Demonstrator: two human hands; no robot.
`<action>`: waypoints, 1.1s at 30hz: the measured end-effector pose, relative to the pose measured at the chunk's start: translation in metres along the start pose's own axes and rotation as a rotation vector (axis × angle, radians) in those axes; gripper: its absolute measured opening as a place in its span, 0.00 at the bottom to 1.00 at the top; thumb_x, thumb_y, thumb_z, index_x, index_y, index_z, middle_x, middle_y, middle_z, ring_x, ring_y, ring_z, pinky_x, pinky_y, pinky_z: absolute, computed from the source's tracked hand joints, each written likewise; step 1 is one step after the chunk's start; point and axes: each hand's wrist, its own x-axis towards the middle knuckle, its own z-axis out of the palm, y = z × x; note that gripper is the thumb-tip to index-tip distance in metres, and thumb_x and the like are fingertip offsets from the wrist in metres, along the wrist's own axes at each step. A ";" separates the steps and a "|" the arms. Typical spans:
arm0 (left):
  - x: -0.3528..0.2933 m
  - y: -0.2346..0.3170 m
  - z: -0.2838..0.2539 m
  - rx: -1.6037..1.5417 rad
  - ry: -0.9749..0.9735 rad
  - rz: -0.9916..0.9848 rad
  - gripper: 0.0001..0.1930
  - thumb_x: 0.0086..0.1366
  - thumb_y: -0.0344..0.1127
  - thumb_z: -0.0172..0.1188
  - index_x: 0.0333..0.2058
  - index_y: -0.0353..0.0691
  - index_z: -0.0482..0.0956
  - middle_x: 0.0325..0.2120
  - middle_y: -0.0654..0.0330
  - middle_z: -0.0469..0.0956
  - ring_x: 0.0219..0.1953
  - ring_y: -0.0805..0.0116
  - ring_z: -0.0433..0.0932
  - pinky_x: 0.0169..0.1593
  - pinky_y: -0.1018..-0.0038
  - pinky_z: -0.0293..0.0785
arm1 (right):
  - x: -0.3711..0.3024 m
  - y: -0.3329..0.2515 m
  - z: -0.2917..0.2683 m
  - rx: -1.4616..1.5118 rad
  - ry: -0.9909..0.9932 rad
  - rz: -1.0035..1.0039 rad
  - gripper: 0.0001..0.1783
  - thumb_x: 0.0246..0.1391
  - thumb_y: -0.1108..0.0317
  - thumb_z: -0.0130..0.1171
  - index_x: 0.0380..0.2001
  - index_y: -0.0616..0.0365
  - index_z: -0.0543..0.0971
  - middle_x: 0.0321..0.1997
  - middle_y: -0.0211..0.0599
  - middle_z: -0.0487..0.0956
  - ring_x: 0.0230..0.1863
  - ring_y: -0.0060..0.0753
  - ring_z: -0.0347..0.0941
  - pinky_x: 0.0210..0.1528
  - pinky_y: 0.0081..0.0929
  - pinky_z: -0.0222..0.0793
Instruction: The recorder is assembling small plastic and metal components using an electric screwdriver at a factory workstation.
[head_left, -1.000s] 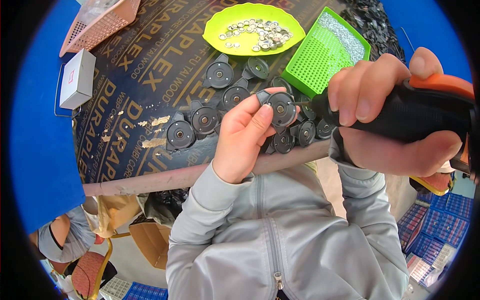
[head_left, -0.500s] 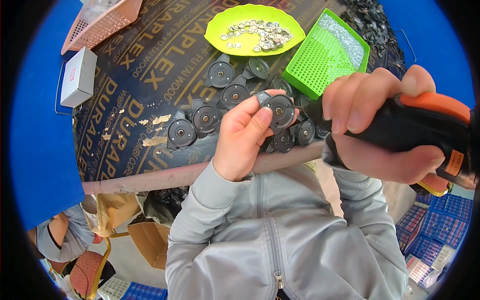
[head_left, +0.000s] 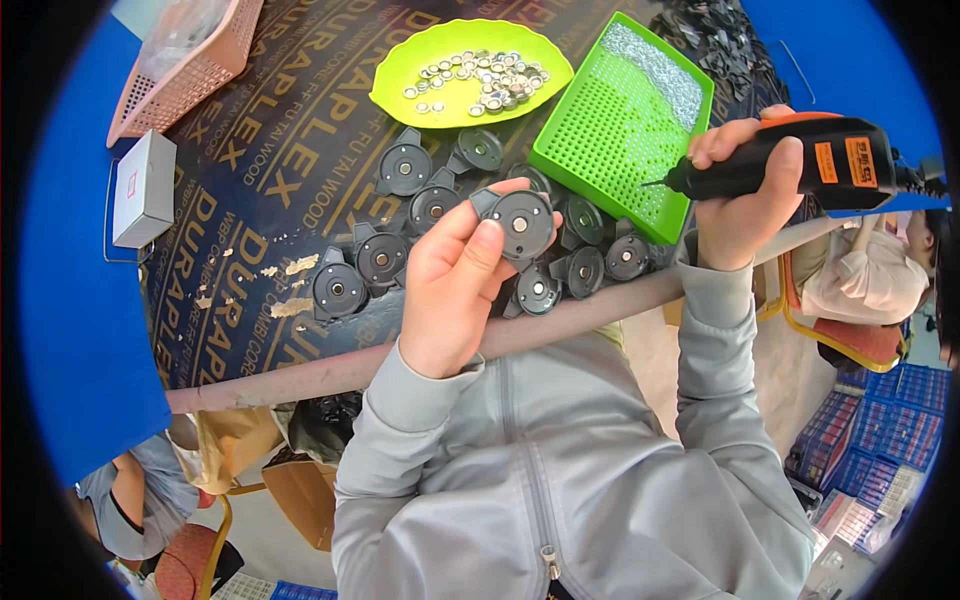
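Drawn back from the disc (head_left: 520, 222), the screwdriver (head_left: 840, 150) sits wrapped in the right hand (head_left: 745, 215), its bit (head_left: 655, 184) seen against the basket (head_left: 585, 130), while the left hand (head_left: 445, 290) pinches the disc above the surface (head_left: 300, 215), apparently leaving its face unworked.

Dark printed plywood tabletop (head_left: 225, 345), scuffed in patches, pale front edge (head_left: 290, 382); on it, lime leaf-shaped bowl (head_left: 392, 85), green perforated basket (head_left: 600, 207), clustered black round tabbed housings (head_left: 339, 290); far right, black plastic pieces (head_left: 715, 45)
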 end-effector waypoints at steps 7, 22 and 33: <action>0.000 -0.001 -0.003 -0.062 -0.005 -0.009 0.17 0.66 0.33 0.42 0.51 0.29 0.62 0.42 0.55 0.71 0.47 0.63 0.71 0.52 0.70 0.66 | 0.000 0.001 -0.001 0.035 -0.003 0.013 0.19 0.54 0.53 0.45 0.38 0.58 0.63 0.16 0.37 0.67 0.16 0.30 0.62 0.23 0.27 0.60; 0.000 -0.002 -0.004 -0.026 0.006 0.021 0.21 0.65 0.37 0.42 0.51 0.27 0.59 0.46 0.45 0.67 0.48 0.55 0.70 0.54 0.66 0.66 | -0.001 -0.006 -0.003 0.087 0.060 0.048 0.22 0.53 0.47 0.43 0.40 0.55 0.64 0.17 0.34 0.66 0.17 0.27 0.59 0.25 0.27 0.56; 0.000 -0.002 -0.002 -0.066 0.013 0.012 0.17 0.65 0.33 0.42 0.51 0.30 0.62 0.41 0.53 0.72 0.43 0.68 0.72 0.48 0.73 0.68 | -0.020 -0.053 0.046 0.387 -0.505 -0.217 0.35 0.43 0.36 0.52 0.44 0.52 0.61 0.20 0.27 0.68 0.15 0.20 0.64 0.18 0.18 0.61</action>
